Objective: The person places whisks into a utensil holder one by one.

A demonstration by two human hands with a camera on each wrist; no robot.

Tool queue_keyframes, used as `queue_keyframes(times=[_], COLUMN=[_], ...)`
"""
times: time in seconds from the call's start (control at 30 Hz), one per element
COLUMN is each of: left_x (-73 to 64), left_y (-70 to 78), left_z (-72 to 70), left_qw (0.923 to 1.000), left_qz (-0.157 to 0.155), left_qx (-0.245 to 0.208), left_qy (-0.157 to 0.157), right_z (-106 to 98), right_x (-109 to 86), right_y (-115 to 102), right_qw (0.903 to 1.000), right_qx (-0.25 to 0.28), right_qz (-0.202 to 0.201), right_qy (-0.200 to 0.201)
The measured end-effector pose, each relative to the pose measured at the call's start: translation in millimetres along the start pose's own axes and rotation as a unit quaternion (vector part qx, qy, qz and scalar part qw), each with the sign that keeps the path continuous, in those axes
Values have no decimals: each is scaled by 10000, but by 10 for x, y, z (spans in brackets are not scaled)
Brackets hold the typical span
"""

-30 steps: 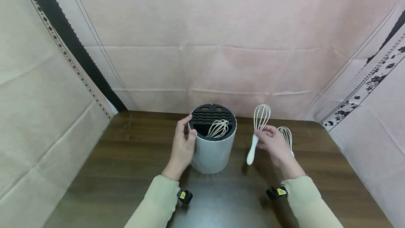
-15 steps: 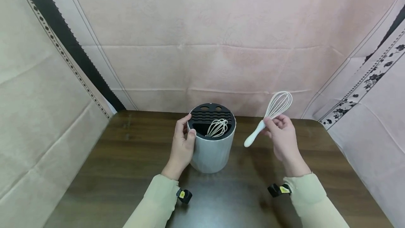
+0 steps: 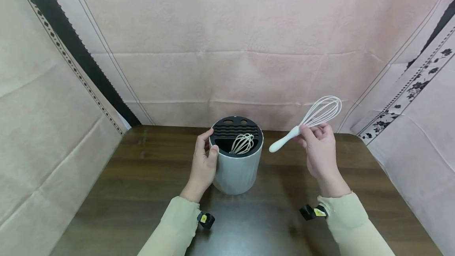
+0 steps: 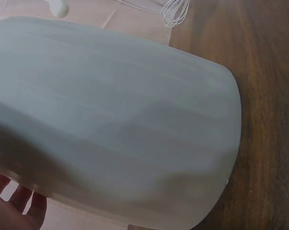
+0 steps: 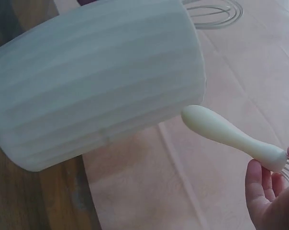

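Note:
A pale grey, ribbed utensil holder [image 3: 235, 175] with a slotted black lid [image 3: 237, 129] stands upright on the table. My left hand [image 3: 203, 163] grips its left side near the rim, thumb in front and fingers behind. White whisk wires [image 3: 243, 144] stick up from the lid's large opening. To the right of the holder, my right hand [image 3: 321, 155] pinches another white whisk [image 3: 286, 138] where handle meets wires. This whisk is raised and tilted, its handle end pointing toward the holder and its wire loops up to the right.
The dark wooden table [image 3: 142, 196] ends at a pale cloth backdrop [image 3: 227, 74]. More whisk wires [image 4: 175, 10] show near the table edge in the left wrist view; my right hand hides that spot in the head view. Each wrist wears a black camera [image 3: 206, 220].
My right hand has lifted the whisk and tilted it from nearly upright toward level, its wires swinging right. The other whisk behind that hand is now hidden. My left hand stays on the holder.

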State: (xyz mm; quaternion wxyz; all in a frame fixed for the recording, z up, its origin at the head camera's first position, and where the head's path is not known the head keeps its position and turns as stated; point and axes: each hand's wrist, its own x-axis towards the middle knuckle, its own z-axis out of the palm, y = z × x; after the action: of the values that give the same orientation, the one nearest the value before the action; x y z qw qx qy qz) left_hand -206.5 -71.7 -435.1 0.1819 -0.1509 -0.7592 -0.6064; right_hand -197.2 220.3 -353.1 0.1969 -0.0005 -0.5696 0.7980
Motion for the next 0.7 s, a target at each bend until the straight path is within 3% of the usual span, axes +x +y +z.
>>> queue_keyframes(times=[0.37, 0.7], left_x=[-8, -17], left_y=[0, 7], left_z=[4, 1], left_qw=[10000, 10000], left_qz=[83, 52], left_qx=[-29, 1], left_qy=[28, 29], right_z=[75, 317], right_x=[-13, -26], right_y=[-120, -109], right_qw=[9975, 9907], right_qx=[633, 1241], right_qz=[-256, -489], right_qy=[-154, -269])
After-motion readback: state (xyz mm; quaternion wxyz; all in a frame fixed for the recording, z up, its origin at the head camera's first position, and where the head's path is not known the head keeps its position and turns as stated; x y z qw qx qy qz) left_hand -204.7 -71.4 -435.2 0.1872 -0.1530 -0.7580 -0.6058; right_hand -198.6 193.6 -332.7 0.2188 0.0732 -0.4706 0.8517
